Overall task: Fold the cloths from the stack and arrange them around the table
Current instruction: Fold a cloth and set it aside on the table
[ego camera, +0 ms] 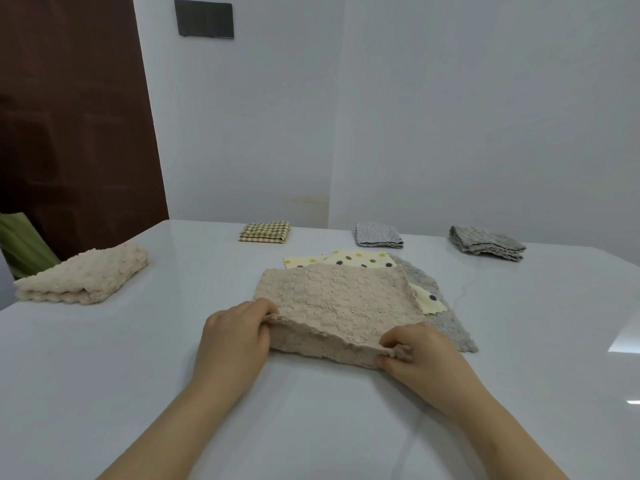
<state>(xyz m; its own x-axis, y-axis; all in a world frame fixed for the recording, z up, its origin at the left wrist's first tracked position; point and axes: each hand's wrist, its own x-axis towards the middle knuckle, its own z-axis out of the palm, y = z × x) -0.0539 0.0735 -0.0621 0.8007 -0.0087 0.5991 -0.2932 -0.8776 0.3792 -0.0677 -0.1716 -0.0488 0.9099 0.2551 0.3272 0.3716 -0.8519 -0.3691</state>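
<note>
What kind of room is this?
Hard to say for sure: likely a plain indoor room set up for folding cloths. Bare white walls, a glossy white table, and folded cloths spaced along its far edge.

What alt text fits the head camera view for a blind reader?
A left hand and right hand pinch the near corners of a beige cloth atop the stack on a white table. Folded around it lie a bobbled cloth, checked cloth, patterned cloth and grey cloth.

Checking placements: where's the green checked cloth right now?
Head view: the green checked cloth lies folded near the far edge of the table, left of centre, with the folded grey patterned cloth to its right.
</note>
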